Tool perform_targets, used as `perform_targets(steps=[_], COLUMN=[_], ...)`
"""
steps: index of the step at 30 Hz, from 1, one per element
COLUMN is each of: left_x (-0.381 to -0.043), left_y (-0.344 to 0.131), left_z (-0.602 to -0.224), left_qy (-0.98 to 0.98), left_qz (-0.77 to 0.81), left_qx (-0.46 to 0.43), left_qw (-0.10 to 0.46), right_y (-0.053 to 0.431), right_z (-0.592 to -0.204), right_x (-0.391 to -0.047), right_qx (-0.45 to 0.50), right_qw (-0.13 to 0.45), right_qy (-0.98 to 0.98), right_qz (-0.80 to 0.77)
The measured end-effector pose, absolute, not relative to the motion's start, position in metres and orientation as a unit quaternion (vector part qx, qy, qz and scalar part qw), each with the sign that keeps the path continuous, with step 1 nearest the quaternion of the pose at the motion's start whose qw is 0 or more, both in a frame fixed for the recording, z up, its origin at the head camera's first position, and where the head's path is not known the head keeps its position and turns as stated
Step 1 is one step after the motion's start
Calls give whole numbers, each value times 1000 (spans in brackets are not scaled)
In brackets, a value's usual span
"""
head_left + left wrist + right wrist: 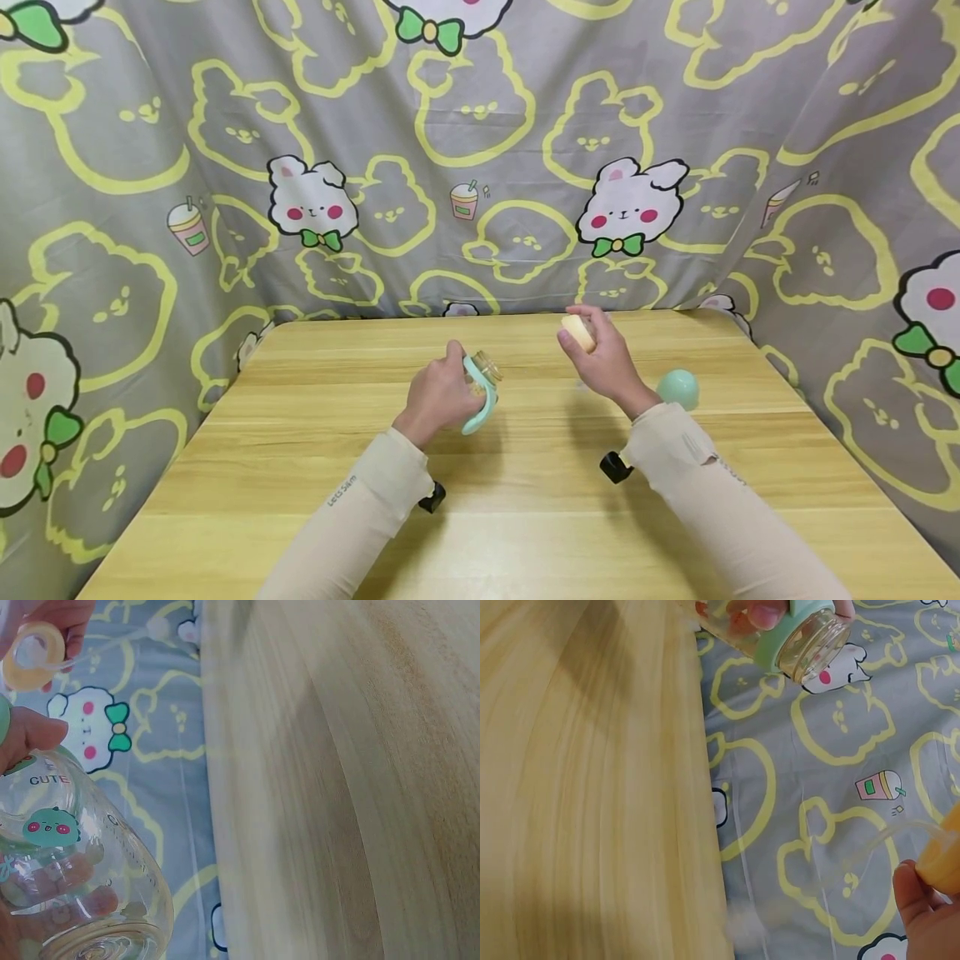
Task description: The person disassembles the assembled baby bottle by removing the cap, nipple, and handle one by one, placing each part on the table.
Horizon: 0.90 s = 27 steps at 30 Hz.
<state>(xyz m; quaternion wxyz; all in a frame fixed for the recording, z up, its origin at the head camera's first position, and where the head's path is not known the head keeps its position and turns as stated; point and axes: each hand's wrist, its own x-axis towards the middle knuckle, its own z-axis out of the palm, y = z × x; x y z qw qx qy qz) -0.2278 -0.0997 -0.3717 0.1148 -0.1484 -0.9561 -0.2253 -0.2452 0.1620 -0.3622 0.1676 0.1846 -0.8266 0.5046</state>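
Observation:
My left hand (441, 393) grips a clear baby bottle (112, 862) with a mint-green handle (489, 402) around its upper part. Its threaded neck (814, 646) is uncovered, and the bottle is tilted. A cartoon face and the word "CUTE" are printed on the wall. To the right, my right hand (611, 362) pinches a pale yellow bottle collar (580, 332) above the far part of the table. From this collar trails a thin clear straw (881, 834), its far end blurred. Bottle and collar are apart.
A mint-green dome-shaped cap (678, 389) stands on the wooden table (300, 467), beside my right wrist. Behind the table's far edge and along both sides hangs a grey curtain (525, 108) with cartoon bears and rabbits.

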Motion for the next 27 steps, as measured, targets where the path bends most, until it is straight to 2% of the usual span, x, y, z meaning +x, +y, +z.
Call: perform_targets(steps=[12,19,27], left_x=[-227,-226,-226], left_y=[-97,-96,-95], left_z=[-371,-369,-370], left_qy=[-955,-955,-955], left_qz=[-234,-234,-234], left_qx=[-149,-147,-147], left_qw=[108,108,106], right_y=[151,157,154], right_z=[-354,-373,-378], right_x=[-229,-243,-241], right_qx=[175,164,175], right_qw=[156,157,152], right_qy=[-827,-830,-824], right_qz=[510,509,517])
